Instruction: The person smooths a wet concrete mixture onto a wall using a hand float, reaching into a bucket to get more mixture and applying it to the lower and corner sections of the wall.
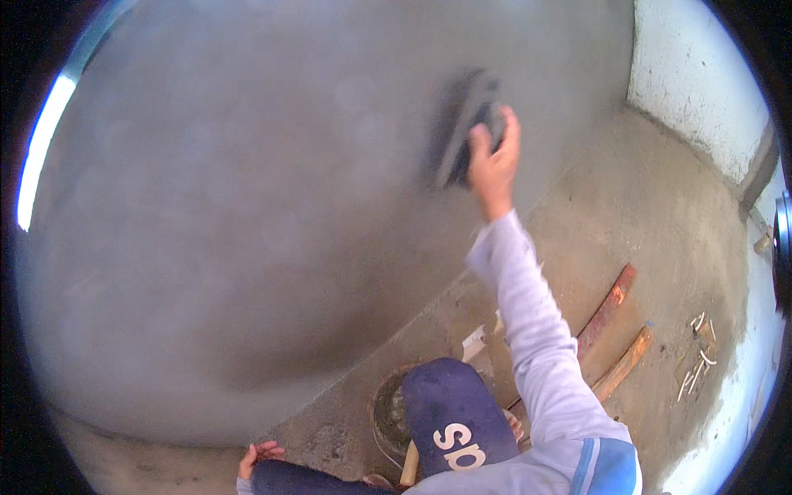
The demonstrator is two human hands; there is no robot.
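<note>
A smooth grey plastered wall [247, 165] fills the upper left and centre. Against it my right hand [493, 165] grips a dark, flat float [458, 124], blurred by motion, with the arm stretched up from the lower right. Low at the bottom left, my left hand [260, 454] rests beside my dark-clad knee [305, 476], its slightly bent fingers apart and holding nothing visible. A round container [386, 412] with grey contents stands partly behind my other navy knee [445, 396], with a short wooden handle [408, 466] beside it.
Two long wooden pieces, one reddish [610, 301] and one pale orange [627, 359], lie on the concrete floor [676, 231] at the right, near several thin white scraps [697, 363]. A white-painted wall [689, 66] meets the floor at upper right. A small pale piece [472, 342] lies beside the container.
</note>
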